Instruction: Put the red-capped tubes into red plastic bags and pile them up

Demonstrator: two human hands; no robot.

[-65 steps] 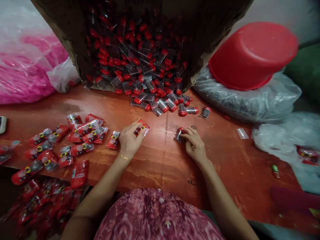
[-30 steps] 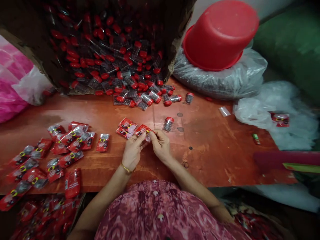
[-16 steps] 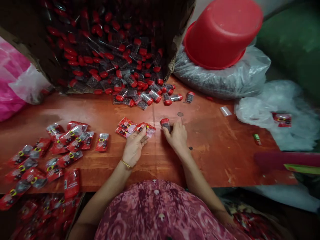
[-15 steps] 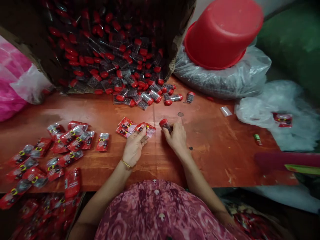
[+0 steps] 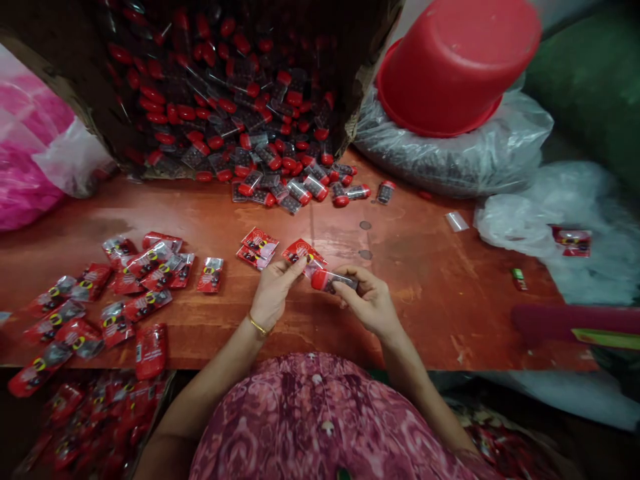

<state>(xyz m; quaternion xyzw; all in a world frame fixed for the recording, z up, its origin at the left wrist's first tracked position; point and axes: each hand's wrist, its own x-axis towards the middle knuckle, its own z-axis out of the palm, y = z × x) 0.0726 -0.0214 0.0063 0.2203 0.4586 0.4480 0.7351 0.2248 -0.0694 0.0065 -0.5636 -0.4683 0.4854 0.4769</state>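
Note:
Between thumb and fingers my left hand pinches a red printed packet with a clear part. My right hand is closed around a small clear tube with a red cap and dark contents. The tube lies on its side in the air, its red cap pointing left and close to the packet; I cannot tell whether they touch. Just beyond my left hand a few more flat red packets lie on the red-brown table. Several filled red packets are heaped to the left.
A tipped cardboard box at the back spills many red-capped tubes onto the table. Right of it, an upturned red bucket rests on a filled plastic bag. More red packets fill a container below the front left edge.
My right hand has lifted the tube off the table and brought it left, turned sideways, up to the packet. My left hand has drawn its packet away from the flat ones.

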